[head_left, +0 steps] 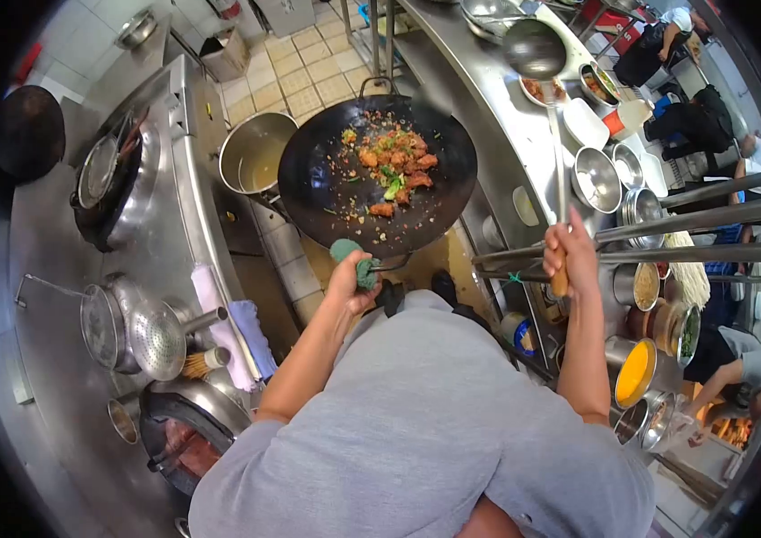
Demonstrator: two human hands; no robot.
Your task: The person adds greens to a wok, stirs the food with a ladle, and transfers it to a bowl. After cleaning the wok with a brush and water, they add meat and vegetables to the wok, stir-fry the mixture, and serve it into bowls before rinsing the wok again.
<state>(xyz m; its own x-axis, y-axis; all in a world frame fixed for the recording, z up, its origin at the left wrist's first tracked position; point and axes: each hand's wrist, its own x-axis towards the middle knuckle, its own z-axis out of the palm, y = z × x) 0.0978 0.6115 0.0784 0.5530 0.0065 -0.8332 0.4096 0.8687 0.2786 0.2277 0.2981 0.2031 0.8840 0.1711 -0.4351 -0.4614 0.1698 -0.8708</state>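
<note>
A large black wok (pixel 309 170) is held out in front of me, with browned fried pieces, green bits and chopped scraps of food (pixel 398 161) in it. My left hand (pixel 349 282) is closed around its near loop handle, with a folded green cloth (pixel 343 249) between. In my right hand (pixel 571 251), fingers wrapped round the wooden end, is a long-handled ladle (pixel 535 49). The ladle's dark bowl hangs over the steel counter on the right, above a bowl of red-brown food (pixel 542 90).
Left of the wok stands a deep pot (pixel 258 157) of liquid. The steel range (pixel 165 224) carries another wok and a perforated strainer (pixel 158 339). Metal rails (pixel 694 220) and steel bowls (pixel 597 179) line the right counter. Co-workers (pixel 694 117) stand beyond it.
</note>
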